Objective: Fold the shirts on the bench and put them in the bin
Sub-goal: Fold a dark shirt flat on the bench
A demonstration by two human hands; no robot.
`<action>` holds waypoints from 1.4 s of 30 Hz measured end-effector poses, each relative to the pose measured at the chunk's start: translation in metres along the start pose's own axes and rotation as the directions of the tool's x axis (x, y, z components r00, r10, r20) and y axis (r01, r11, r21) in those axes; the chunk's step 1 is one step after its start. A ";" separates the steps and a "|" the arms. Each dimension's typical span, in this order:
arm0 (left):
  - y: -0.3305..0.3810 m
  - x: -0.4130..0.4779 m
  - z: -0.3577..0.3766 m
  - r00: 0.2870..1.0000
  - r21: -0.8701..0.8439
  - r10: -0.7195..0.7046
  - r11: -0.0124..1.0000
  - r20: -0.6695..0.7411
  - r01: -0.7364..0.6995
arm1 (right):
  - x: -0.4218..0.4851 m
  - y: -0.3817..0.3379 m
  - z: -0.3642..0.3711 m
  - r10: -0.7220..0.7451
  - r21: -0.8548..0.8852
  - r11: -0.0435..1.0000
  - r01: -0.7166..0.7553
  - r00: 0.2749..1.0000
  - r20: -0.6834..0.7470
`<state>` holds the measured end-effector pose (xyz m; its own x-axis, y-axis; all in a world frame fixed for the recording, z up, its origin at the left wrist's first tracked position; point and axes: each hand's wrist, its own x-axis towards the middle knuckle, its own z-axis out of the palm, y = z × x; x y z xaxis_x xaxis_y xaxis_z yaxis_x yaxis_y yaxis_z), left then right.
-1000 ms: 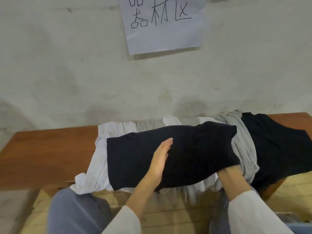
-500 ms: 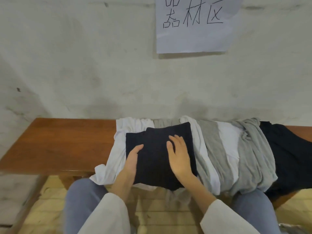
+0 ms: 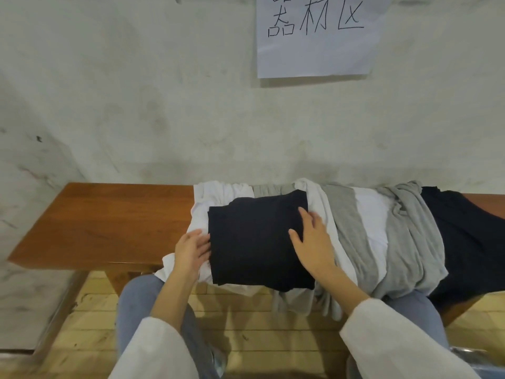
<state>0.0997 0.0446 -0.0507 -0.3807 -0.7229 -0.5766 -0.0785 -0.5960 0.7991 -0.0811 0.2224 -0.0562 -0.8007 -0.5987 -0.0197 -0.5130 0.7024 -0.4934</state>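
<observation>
A folded dark navy shirt (image 3: pixel 254 242) lies as a rough square on top of a pile of white and grey shirts (image 3: pixel 363 231) on the wooden bench (image 3: pixel 103 220). My left hand (image 3: pixel 191 248) rests at the square's left edge, fingers apart, fingertips touching the fabric. My right hand (image 3: pixel 313 242) lies flat on the square's right side, fingers spread. Another dark shirt (image 3: pixel 464 236) is draped over the bench's right end. No bin is in view.
A grey-white wall (image 3: pixel 136 105) stands right behind the bench, with a paper sign (image 3: pixel 317 36) taped high up. The bench's left half is bare wood. Below are my knees in blue jeans (image 3: pixel 142 305) and a yellowish plank floor (image 3: pixel 246 318).
The navy shirt went from a long half-folded band to a compact square. My right hand came out from under it and lies on top. My left hand slid to the left edge.
</observation>
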 end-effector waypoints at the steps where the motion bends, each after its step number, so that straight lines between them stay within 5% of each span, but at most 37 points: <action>1: -0.008 -0.002 -0.004 0.997 0.063 0.008 0.998 -0.073 -0.003 | -0.009 0.004 -0.005 0.046 0.064 0.997 -0.041 0.996 -0.073; 4: -0.042 -0.016 -0.012 0.989 0.271 0.026 0.963 -0.145 0.015 | -0.035 0.011 -0.016 0.176 0.099 0.980 -0.173 0.984 -0.020; 8: -0.065 -0.033 -0.005 0.995 0.482 0.086 0.875 -0.056 -0.049 | -0.042 0.012 -0.018 0.188 0.011 0.981 -0.192 0.973 0.135; 14: -0.075 -0.046 -0.001 0.997 0.434 0.056 0.898 0.052 -0.073 | -0.036 0.000 -0.016 0.158 0.389 0.889 -0.241 0.959 0.234; 17: -0.063 -0.052 -0.003 0.999 0.113 0.045 0.992 0.021 -0.047 | -0.031 -0.003 -0.015 0.213 0.550 0.770 -0.323 0.943 0.257; 20: -0.049 -0.047 -0.009 1.000 -0.166 -0.002 0.986 0.008 0.004 | -0.029 -0.002 -0.022 0.213 0.559 0.789 -0.255 0.967 0.141; 24: -0.064 -0.040 -0.011 0.988 -0.079 -0.155 0.985 -0.018 0.153 | -0.031 0.014 -0.022 0.228 0.504 0.817 -0.282 0.959 0.166; 28: -0.068 -0.048 -0.008 0.956 0.010 -0.262 0.965 0.131 0.263 | -0.031 0.023 -0.023 0.175 0.477 0.836 -0.273 0.955 0.240; 31: -0.050 -0.048 -0.004 0.951 0.016 -0.193 0.981 0.240 0.195 | -0.022 0.017 -0.028 0.084 0.456 0.874 -0.170 0.976 0.202; 35: -0.025 -0.037 0.017 0.993 0.122 -0.114 0.987 0.031 0.109 | 0.005 -0.001 -0.026 0.058 0.449 0.886 -0.113 0.989 0.136; 38: -0.028 -0.020 0.029 0.979 0.559 0.179 0.824 -0.101 -0.093 | 0.025 -0.006 -0.019 -0.023 0.445 0.893 -0.063 0.982 0.185; 42: -0.037 -0.018 0.042 0.915 0.722 0.383 0.667 -0.125 -0.181 | 0.029 0.003 -0.005 -0.069 0.313 0.950 0.001 0.976 0.205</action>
<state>0.0713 0.0941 -0.0623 -0.2635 -0.9336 -0.2428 -0.6492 -0.0145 0.7605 -0.1073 0.2085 -0.0540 -0.6834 -0.7116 -0.1633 -0.3915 0.5460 -0.7406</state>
